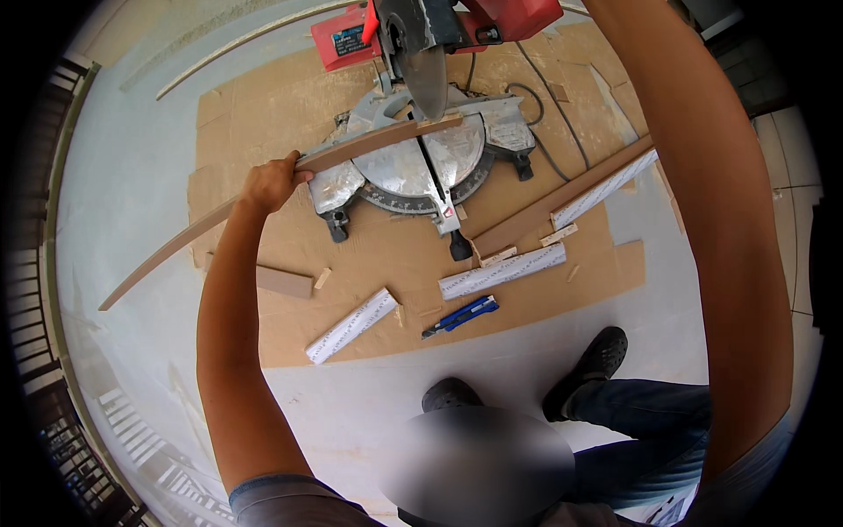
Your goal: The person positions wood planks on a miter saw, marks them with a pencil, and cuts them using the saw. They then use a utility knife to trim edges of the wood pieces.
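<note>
My left hand (274,183) is closed around a long brown wood strip (364,143). The strip lies along the fence of a miter saw (386,162), its left end reaching far out past the saw. A short brown offcut (441,126) sits just right of the blade, in line with the strip. Above them the round saw blade (428,81) is raised, with its tip close to the strip; contact is hard to tell. My right arm (702,167) stretches up past the top edge beside the red saw head (518,16), and its hand is outside the picture.
Under the saw lies cardboard (386,325). On it are a blue utility knife (461,317), white-wrapped strips (351,326), a brown board (562,198), a brown offcut (283,281) and small scraps. A black cord (562,123) runs behind. My dark shoes (590,369) stand close by.
</note>
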`<act>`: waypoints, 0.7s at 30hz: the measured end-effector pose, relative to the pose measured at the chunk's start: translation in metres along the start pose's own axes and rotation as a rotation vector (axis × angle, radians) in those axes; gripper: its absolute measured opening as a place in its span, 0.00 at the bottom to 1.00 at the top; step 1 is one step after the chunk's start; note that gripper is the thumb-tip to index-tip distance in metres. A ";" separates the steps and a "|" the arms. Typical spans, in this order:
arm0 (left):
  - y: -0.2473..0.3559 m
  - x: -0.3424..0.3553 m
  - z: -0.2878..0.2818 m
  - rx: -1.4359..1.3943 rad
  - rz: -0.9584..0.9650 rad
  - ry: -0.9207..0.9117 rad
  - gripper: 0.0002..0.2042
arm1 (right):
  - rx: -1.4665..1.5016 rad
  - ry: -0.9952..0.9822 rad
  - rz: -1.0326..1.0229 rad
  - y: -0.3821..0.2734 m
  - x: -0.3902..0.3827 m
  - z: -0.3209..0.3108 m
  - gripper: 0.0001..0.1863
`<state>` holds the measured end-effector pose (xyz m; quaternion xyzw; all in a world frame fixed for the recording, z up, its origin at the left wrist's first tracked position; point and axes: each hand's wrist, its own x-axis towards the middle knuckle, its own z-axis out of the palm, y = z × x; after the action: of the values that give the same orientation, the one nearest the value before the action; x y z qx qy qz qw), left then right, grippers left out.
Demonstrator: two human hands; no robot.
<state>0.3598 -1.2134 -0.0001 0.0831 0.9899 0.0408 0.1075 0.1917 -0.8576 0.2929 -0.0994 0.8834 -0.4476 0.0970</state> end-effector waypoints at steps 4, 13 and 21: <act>0.008 0.011 0.002 -0.005 -0.002 -0.013 0.27 | 0.142 0.038 -0.117 0.021 -0.038 0.000 0.08; -0.002 0.007 0.004 0.024 -0.019 -0.017 0.24 | 0.221 0.144 -0.163 0.031 -0.083 0.026 0.07; 0.000 0.008 0.008 0.037 -0.004 0.007 0.24 | 0.218 0.156 -0.224 0.034 -0.100 0.033 0.07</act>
<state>0.3540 -1.2119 -0.0092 0.0828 0.9910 0.0224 0.1027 0.2937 -0.8368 0.2541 -0.1512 0.8177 -0.5553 -0.0120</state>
